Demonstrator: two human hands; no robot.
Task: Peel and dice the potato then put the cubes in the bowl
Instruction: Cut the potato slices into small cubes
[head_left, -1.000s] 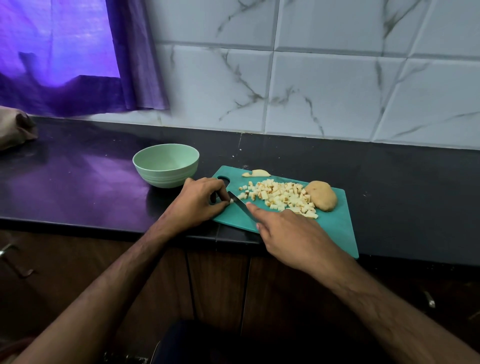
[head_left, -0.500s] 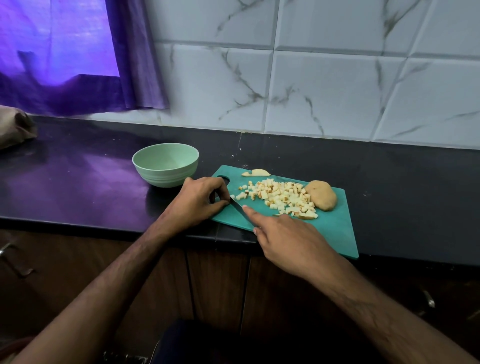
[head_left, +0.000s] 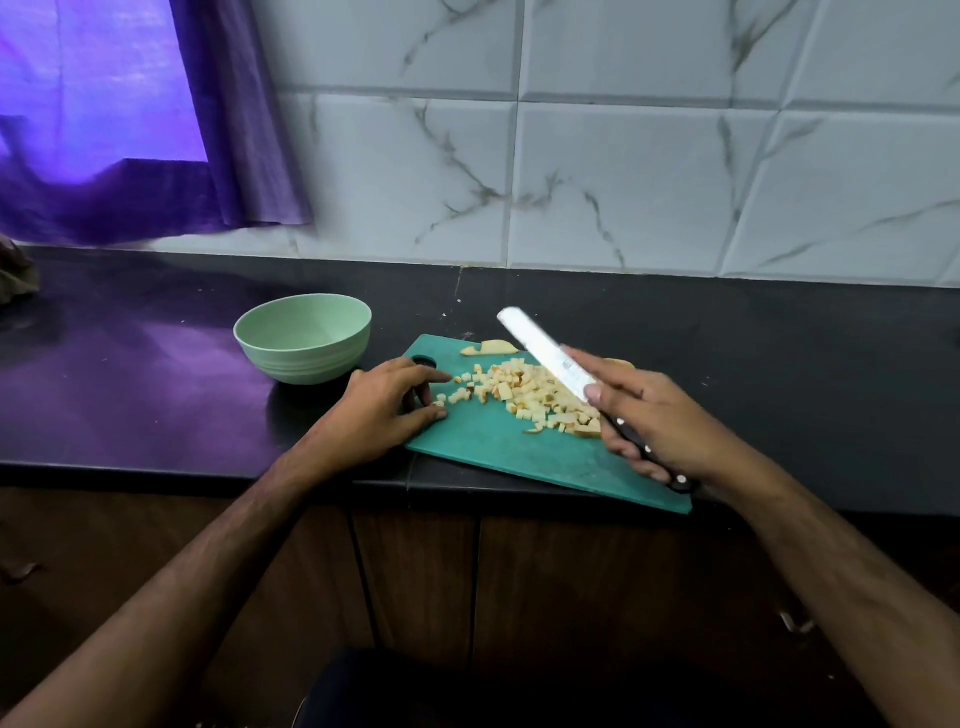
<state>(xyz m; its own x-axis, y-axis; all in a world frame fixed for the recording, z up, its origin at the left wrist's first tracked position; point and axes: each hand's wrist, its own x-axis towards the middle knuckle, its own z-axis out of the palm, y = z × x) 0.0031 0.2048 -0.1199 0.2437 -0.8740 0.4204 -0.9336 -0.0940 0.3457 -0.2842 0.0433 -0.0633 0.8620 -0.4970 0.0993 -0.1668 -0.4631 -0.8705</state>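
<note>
The right hand (head_left: 670, 421) is clamped on the black riveted handle of a steel-bladed kitchen knife (head_left: 550, 358); the thumb lies along the flat of the blade, and the blade is raised off the board, tip pointing up and away to the left; this reads as a carrying or scraping hold rather than a cutting one. The left hand (head_left: 387, 410) rests on the near-left corner of the teal plastic cutting board (head_left: 519, 457), fingers bent down onto it beside the hanging hole, holding nothing; its likely purpose is to steady the board, which overhangs the front edge of the black polished worktop (head_left: 779, 364).

The pile of pale diced potato cubes (head_left: 524, 392) lies in the middle of the board, touching neither hand's palm, though the nearest cubes sit just beside the left fingertips (head_left: 440, 414); a curved pale potato offcut (head_left: 491, 348) lies apart at the far edge. A tan rounded piece shows behind the right hand, mostly hidden; what it is cannot be told.

The pale green ribbed bowl (head_left: 304, 364) stands just beside the board's left corner and holds no cubes as yet; placed there, it is within a short sweep of the pile.

Judgement: dicing appears largely done; transfer to the bowl is outstanding; cubes may scatter onto the worktop if swept hastily.
</note>
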